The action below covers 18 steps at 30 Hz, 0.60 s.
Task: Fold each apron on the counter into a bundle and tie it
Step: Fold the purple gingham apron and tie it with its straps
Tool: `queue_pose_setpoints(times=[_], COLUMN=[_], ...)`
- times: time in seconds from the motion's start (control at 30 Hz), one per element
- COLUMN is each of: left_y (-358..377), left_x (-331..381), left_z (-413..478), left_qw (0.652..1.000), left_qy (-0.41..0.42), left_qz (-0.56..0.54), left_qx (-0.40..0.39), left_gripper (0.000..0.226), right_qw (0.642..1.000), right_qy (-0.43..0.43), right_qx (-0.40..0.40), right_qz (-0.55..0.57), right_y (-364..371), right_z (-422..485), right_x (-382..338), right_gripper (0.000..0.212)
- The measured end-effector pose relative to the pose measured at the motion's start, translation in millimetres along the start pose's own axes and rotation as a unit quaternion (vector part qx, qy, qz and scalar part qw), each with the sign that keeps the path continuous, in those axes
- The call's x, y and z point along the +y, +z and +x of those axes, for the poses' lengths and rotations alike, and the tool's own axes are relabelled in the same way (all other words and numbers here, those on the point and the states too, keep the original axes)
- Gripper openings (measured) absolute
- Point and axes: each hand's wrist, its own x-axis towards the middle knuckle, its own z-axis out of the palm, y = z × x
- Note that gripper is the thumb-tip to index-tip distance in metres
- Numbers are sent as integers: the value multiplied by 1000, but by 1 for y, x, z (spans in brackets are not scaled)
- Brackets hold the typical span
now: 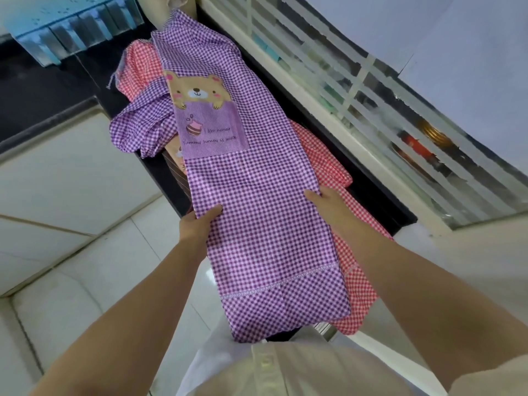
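A purple checked apron (257, 212) with a bear pocket lies lengthwise along the dark counter (371, 195), folded into a long strip, its lower end hanging off the near edge. My left hand (197, 224) grips its left edge, thumb on top. My right hand (328, 207) grips its right edge, fingers partly tucked under the cloth. A red checked apron (354, 270) lies beneath it and shows on the right. Another red checked piece (140, 72) sits bunched at the far left, with a rumpled purple piece (137, 127) next to it.
A window with white bars (357, 81) runs along the counter's right side. A blue dish rack (71, 27) stands at the far left. White floor tiles (85, 224) lie to the left below the counter.
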Motion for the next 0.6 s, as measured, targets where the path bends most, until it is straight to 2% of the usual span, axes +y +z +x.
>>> queue_pose_setpoints(times=[0.2, 0.4, 0.5, 0.6], left_y=[4, -3, -2, -2], left_x=[3, 8, 13, 18], left_z=[1, 10, 12, 14], left_qw=[1000, 1000, 999, 999], left_qy=[22, 22, 22, 33], left_qz=[-15, 10, -36, -33], left_qx=[-8, -16, -30, -7], left_gripper=[53, 60, 58, 50], right_qw=[998, 998, 997, 997], right_qy=[28, 42, 54, 47], right_qx=[39, 18, 34, 51], right_qz=[32, 48, 43, 46], right_y=[3, -2, 2, 3], right_z=[-3, -5, -5, -2], right_x=[-3, -11, -13, -16], right_gripper=[31, 23, 36, 50])
